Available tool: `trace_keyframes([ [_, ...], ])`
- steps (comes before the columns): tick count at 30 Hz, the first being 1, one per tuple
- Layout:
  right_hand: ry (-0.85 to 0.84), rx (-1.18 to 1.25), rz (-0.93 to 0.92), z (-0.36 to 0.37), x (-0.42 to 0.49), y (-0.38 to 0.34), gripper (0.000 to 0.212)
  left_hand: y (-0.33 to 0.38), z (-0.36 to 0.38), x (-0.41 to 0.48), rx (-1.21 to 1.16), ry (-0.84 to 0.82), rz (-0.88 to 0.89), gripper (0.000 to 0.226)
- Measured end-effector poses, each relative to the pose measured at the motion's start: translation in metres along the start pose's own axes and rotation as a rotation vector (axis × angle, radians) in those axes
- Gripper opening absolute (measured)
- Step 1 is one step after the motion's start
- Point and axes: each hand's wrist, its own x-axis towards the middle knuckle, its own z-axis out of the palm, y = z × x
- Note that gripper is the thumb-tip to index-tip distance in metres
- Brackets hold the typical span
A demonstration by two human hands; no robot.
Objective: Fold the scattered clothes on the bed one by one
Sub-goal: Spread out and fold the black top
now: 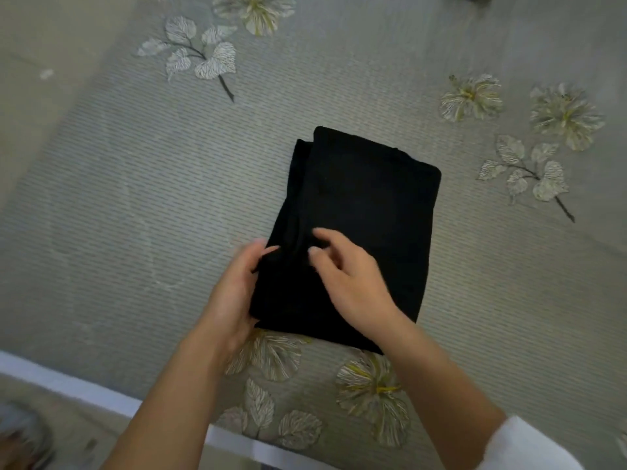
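Head camera looks down on a folded black garment (366,205) lying flat near the middle of the bed (135,198); the grey-green sheet (509,300) under it is printed with pale flowers and leaves; the left hand (237,290) grips the garment's near left edge, thumb on top; the right hand (353,283) rests on the cloth just beside it, fingers loosely spread, holding nothing; a white sleeve (529,446) covers the right forearm.
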Motion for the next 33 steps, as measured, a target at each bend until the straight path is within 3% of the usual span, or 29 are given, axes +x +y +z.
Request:
trace_keyframes([
  [1, 0.108, -0.057, -0.038, -0.004, -0.009, 0.007, 0.036, 0.000, 0.001, 0.001, 0.135, 0.033, 0.062, 0.032],
  [3, 0.283, -0.239, -0.077, -0.016, -0.026, 0.023, 0.031, -0.002, 0.001, 0.003, 0.408, 0.155, 0.223, 0.037],
  [7, 0.398, -0.467, 0.033, -0.034, -0.048, 0.052, 0.051, -0.005, -0.004, 0.000, 0.558, 0.362, 0.395, 0.038],
  [10, 0.462, -0.270, 0.198, -0.040, -0.050, 0.063, 0.070, -0.019, -0.011, 0.002, 0.923, 0.537, 0.340, 0.047],
  [12, 0.515, -0.009, 0.330, -0.045, -0.047, 0.065, 0.073, -0.024, -0.015, 0.001, 0.890, 0.568, 0.286, 0.059],
  [15, 0.345, 0.287, 0.457, -0.053, -0.044, 0.068, 0.066, -0.022, -0.016, -0.002, 0.679, 0.437, 0.176, 0.056],
  [21, -0.094, 0.242, 0.490, -0.079, -0.042, 0.065, 0.071, -0.011, -0.022, -0.006, 0.678, 0.256, -0.020, 0.035],
  [27, -0.047, -0.407, 0.246, -0.140, 0.000, 0.039, 0.033, -0.033, -0.004, -0.020, 0.970, -0.413, -0.447, 0.014],
  [31, -0.116, -0.915, 0.228, -0.167, 0.033, 0.022, 0.040, -0.018, 0.020, -0.017, 0.958, -0.474, -0.358, 0.021],
  [33, -0.016, -1.079, 0.204, -0.168, 0.042, 0.025, 0.055, -0.001, 0.039, -0.017, 0.871, -0.519, -0.204, 0.024],
])
